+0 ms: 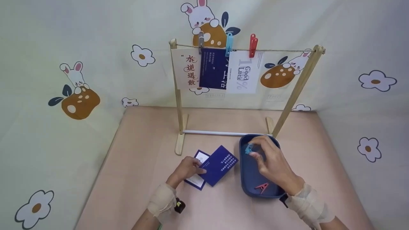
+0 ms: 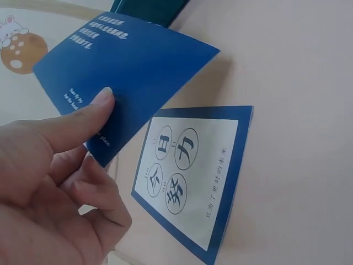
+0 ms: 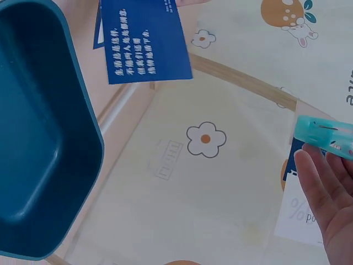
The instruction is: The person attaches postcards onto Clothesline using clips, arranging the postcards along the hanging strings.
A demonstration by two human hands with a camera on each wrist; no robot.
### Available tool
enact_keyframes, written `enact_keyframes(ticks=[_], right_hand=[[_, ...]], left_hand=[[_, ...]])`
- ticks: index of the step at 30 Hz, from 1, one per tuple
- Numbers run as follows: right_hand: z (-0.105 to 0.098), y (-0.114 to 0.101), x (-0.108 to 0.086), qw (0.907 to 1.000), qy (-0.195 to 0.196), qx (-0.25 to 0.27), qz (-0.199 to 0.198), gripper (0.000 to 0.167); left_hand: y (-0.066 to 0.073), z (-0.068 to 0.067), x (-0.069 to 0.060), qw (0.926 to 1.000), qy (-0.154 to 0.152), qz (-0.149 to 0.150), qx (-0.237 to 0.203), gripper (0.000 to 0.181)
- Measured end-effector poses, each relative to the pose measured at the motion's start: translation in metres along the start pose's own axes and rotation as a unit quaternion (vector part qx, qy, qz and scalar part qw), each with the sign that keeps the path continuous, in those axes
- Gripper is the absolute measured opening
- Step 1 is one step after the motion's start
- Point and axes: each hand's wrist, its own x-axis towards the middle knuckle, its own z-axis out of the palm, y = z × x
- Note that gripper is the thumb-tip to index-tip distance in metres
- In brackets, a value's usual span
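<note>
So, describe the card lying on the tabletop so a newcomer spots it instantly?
Find the wooden stand, then the dark blue tray before its right post. Left of that tray in the head view, the lying card is partly hidden by the blue card in the left hand. Unlike that one, it shows a white face framed in blue, with four circled characters.

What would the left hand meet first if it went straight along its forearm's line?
Beyond the blue card it holds, the left hand would probably meet the stand's white bar, though depth is unclear.
</note>
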Motion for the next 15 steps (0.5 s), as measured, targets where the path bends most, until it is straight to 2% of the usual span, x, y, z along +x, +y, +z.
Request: enact_keyframes(ticks=[5, 15], right_hand=[[-0.004, 0.001, 0.008, 0.9998, 0.002, 0.02, 0.005, 0.027], [-0.021, 0.006, 0.032, 0.9963, 0.035, 0.071, 0.034, 0.015]], left_hand=[[0.013, -0.003, 0.006, 0.9994, 0.011, 0.028, -0.014, 0.013], [0.07, -0.011, 0.022, 0.9951, 0.041, 0.085, -0.03, 0.011]])
